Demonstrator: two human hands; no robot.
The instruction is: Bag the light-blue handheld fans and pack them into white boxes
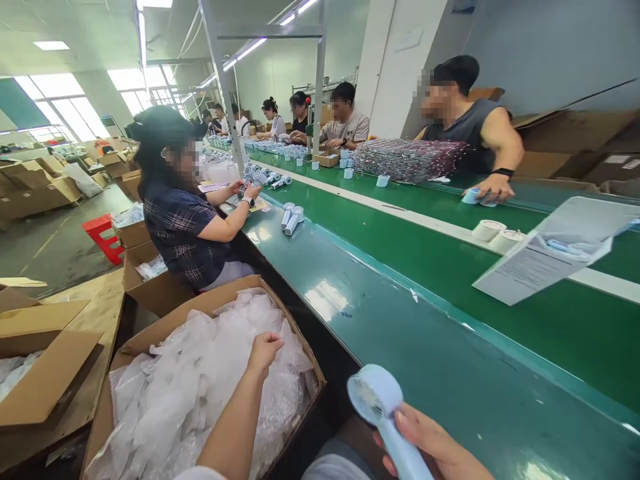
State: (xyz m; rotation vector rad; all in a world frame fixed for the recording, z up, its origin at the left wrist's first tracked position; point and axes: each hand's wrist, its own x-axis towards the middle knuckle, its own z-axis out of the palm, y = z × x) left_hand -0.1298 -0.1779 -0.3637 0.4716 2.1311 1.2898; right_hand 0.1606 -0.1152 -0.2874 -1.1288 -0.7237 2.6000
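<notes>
My right hand [425, 437] is wrapped round the handle of a light blue handheld fan [383, 400], whose round head points up and to the left beside the bench edge. Over an open cardboard box [300, 320] full of clear plastic bags [200, 373], my left hand [265, 353] is closed with thumb and fingertips together. Whether a bag is pinched between those fingers I cannot make out. The hands are apart, with the left one farther forward.
A green conveyor [350, 227] runs alongside the glossy bench [320, 267]. Fan parts [293, 219] lie on the bench ahead. One person [187, 220] sits at the left; another [480, 133] reaches over the belt. A white bin [530, 267] stands at right.
</notes>
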